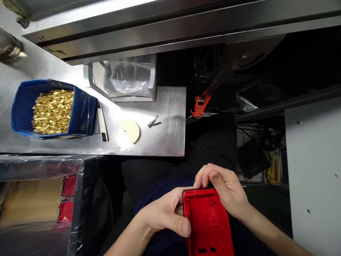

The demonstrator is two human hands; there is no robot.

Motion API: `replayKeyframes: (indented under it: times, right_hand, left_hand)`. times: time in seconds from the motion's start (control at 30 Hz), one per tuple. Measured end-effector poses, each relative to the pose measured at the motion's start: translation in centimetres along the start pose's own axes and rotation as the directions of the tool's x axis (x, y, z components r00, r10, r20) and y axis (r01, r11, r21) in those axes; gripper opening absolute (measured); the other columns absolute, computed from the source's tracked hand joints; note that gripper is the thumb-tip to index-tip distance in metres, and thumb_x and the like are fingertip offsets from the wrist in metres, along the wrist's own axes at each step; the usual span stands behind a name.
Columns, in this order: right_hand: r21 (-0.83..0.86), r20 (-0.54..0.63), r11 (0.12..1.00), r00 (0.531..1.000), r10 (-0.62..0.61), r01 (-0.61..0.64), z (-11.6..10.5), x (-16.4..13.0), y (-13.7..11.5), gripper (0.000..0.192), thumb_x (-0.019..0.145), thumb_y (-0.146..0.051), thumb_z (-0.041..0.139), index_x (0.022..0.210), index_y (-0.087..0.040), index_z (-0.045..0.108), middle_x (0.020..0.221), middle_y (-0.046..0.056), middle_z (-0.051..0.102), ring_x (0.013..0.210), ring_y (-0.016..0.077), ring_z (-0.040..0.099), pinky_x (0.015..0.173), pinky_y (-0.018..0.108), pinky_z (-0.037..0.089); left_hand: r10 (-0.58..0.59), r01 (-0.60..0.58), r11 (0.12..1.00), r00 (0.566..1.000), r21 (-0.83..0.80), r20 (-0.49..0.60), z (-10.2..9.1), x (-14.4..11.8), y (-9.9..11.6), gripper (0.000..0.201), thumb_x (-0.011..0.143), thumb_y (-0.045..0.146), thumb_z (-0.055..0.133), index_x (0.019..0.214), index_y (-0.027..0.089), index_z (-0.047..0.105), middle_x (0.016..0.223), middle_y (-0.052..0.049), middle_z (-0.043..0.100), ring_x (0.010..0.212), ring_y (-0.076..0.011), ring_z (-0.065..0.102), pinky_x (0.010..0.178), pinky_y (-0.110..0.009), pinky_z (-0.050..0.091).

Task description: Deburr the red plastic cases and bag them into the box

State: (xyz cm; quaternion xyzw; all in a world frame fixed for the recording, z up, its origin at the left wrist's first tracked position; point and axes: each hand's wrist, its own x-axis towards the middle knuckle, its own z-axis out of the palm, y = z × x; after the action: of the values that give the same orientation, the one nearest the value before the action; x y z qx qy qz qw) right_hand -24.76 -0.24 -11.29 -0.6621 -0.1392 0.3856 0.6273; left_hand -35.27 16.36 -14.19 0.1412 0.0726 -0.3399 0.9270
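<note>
Both hands grasp a red plastic housing [208,225] held over the lap, below the desk's [171,140] front edge. The left hand [163,215] clamps its left side, thumb on the face. The right hand [224,189] curls over the top right corner, apparently pinching something small there. A blue bin [21,114] of brass parts [52,111] sits near the desk's left end.

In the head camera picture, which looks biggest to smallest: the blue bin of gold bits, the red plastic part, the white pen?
1. Blue bin
2. Red plastic part, close behind, but nearer the camera, so unsure
3. White pen
</note>
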Motion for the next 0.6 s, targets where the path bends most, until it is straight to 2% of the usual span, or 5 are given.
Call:
replayKeyframes:
  times: [0.23,0.37,0.43,0.5,0.6]
  right_hand:
    - [-0.227,-0.201,0.971,0.972,-0.123,0.076,-0.03,-0.41,0.82,0.046,0.107,-0.050,0.042,0.073,-0.022,0.054,0.072,0.001,0.053,0.069,0.0172,0.052,0.067,0.033,0.040]
    - [-0.149,-0.128,0.987,0.988,-0.087,0.067,0.13,-0.29,0.39,0.043,0.108,-0.046,0.043,0.083,-0.022,0.068,0.083,0.006,0.070,0.079,0.0202,0.066,0.073,0.033,0.049]
    - [-0.162,-0.105,0.985,0.991,-0.080,0.062,0.16,-0.32,0.34,0.040,0.107,-0.043,0.046,0.083,-0.022,0.071,0.080,0.005,0.072,0.075,0.0192,0.068,0.070,0.031,0.050]
    - [-0.265,-0.180,0.961,0.975,-0.128,0.077,0.11,-0.44,0.54,0.038,0.106,-0.039,0.050,0.077,-0.022,0.069,0.071,0.002,0.067,0.067,0.0167,0.063,0.065,0.030,0.046]
    - [-0.416,-0.338,0.906,0.912,-0.231,0.075,-0.19,-0.58,1.06,0.036,0.105,-0.034,0.052,0.072,-0.021,0.062,0.067,0.000,0.058,0.064,0.0151,0.055,0.064,0.030,0.041]
  left_hand:
    - [0.000,0.000,1.000,1.000,-0.002,-0.022,0.19,-0.09,0.21,0.083,0.062,0.047,0.096,0.130,0.011,0.064,0.119,-0.017,0.073,0.106,-0.0298,0.072,0.092,-0.034,0.054]
    - [0.032,-0.032,0.999,0.999,0.002,-0.026,0.06,-0.16,0.09,0.076,0.066,0.047,0.094,0.126,0.009,0.067,0.111,-0.016,0.076,0.094,-0.0232,0.073,0.087,-0.028,0.054]
    - [0.034,-0.034,0.999,0.999,0.007,-0.027,0.02,-0.21,0.02,0.076,0.067,0.048,0.094,0.126,0.008,0.068,0.109,-0.016,0.076,0.092,-0.0224,0.073,0.087,-0.028,0.054]
    - [0.033,-0.032,0.999,0.999,0.012,-0.041,0.05,-0.27,0.01,0.080,0.065,0.049,0.094,0.128,0.009,0.067,0.112,-0.017,0.075,0.095,-0.0238,0.072,0.088,-0.029,0.054]
    - [0.044,-0.043,0.999,0.997,0.025,-0.068,0.22,-0.30,0.10,0.087,0.065,0.051,0.094,0.134,0.010,0.063,0.119,-0.019,0.073,0.104,-0.0288,0.072,0.093,-0.034,0.053]
